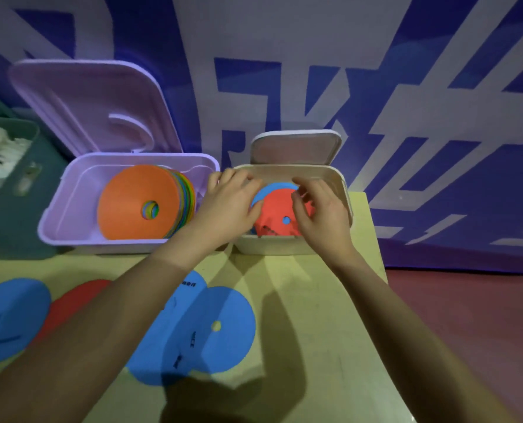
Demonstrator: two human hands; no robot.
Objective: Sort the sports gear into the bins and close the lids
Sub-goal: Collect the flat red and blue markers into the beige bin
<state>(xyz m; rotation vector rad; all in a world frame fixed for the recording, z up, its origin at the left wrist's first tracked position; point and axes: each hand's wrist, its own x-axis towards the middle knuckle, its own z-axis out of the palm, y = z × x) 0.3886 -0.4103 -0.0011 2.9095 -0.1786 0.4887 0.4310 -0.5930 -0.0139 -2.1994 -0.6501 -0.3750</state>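
Observation:
A beige bin [287, 245] with its lid [295, 148] raised stands at the table's far edge. Inside lies a red flat disc [277, 213] on top of a blue disc [274, 188]. My left hand [229, 203] grips the red disc's left edge and my right hand [321, 209] grips its right edge, both over the bin. To the left, a purple bin [68, 215] with its lid [92, 105] up holds a tilted stack of cone discs, orange on top [132, 199]. Blue discs [199, 328] lie on the table under my left forearm.
More blue [10, 312] and red [74, 303] discs lie at the table's left. A dark green bin [16, 190] with white items stands far left. The yellow table [315, 315] ends at the right over a red floor. A blue and white wall banner stands behind.

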